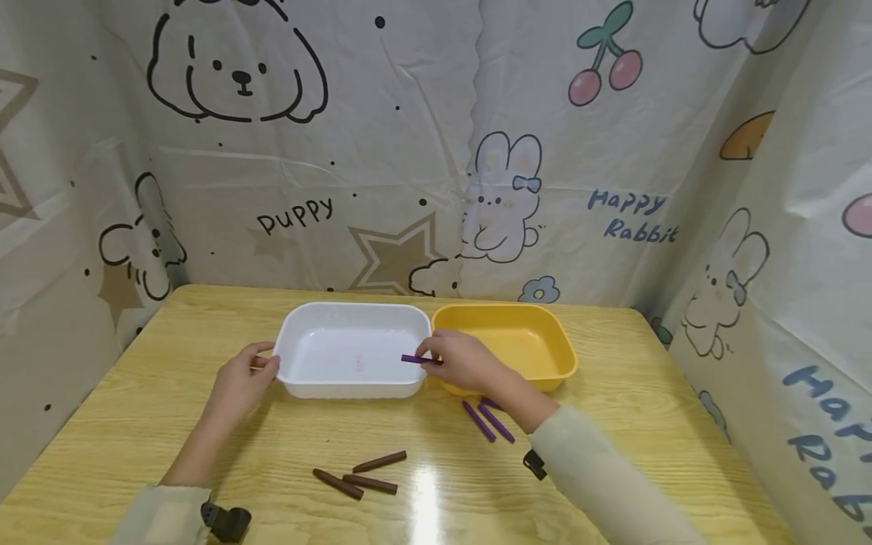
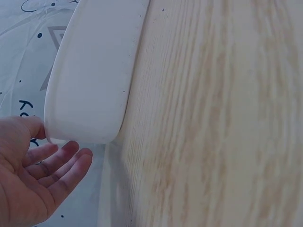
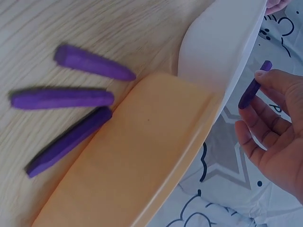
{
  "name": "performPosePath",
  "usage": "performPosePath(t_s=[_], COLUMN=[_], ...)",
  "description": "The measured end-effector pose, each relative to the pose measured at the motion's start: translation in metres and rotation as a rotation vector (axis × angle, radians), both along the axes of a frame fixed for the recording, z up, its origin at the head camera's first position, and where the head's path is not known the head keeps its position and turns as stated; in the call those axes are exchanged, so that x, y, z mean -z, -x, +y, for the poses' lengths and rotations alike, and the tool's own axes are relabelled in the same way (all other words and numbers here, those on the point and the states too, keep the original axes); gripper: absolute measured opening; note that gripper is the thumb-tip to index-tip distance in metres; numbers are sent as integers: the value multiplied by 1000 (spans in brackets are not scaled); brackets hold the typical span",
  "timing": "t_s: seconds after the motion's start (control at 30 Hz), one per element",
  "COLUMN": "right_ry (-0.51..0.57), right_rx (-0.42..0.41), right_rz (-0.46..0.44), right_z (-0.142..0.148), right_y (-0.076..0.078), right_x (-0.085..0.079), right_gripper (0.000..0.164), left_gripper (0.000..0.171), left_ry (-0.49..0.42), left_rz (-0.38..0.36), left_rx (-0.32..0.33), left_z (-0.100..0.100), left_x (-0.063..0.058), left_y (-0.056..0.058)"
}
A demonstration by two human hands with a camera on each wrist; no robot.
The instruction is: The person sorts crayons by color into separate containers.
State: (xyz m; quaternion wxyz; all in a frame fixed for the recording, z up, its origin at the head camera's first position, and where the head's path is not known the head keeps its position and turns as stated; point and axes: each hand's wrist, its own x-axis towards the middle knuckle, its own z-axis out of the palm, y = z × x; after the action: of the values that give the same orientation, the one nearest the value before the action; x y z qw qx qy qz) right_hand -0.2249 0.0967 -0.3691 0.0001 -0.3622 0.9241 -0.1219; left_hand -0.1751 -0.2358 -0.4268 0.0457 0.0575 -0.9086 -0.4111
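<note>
My right hand (image 1: 466,363) pinches a purple crayon (image 1: 412,359) between thumb and fingertips, above the right end of the white plastic bin (image 1: 350,390). In the right wrist view the same crayon (image 3: 254,86) is tilted and clear of the rims. At the white bin's left end, my left hand (image 1: 240,382) grips the rim, its thumb and fingers against the bin's end in the left wrist view. Several purple crayons (image 1: 479,421) lie on the table in front of the yellow bin (image 1: 568,362), partly behind my right forearm in the head view.
Three brown crayons (image 1: 370,484) lie on the wooden table (image 1: 272,446) near its front. The two bins stand side by side, close together, towards the back edge. A printed cloth (image 1: 402,151) hangs behind the table and along both sides.
</note>
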Motion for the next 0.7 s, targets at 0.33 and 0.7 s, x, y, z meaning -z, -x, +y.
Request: performPosePath(t_s=[0.33, 0.7], right_ry=[-56, -104], right_rx=[-23, 41], right_rz=[14, -84], right_z=[-25, -52], right_y=[8, 20], right_x=[8, 23], right_gripper=[16, 20], left_gripper=[47, 47], left_ry=[-7, -15], left_rz=[-12, -12], left_rx=[5, 2], left_z=[0, 0], left_x=[-1, -1], left_y=[1, -1])
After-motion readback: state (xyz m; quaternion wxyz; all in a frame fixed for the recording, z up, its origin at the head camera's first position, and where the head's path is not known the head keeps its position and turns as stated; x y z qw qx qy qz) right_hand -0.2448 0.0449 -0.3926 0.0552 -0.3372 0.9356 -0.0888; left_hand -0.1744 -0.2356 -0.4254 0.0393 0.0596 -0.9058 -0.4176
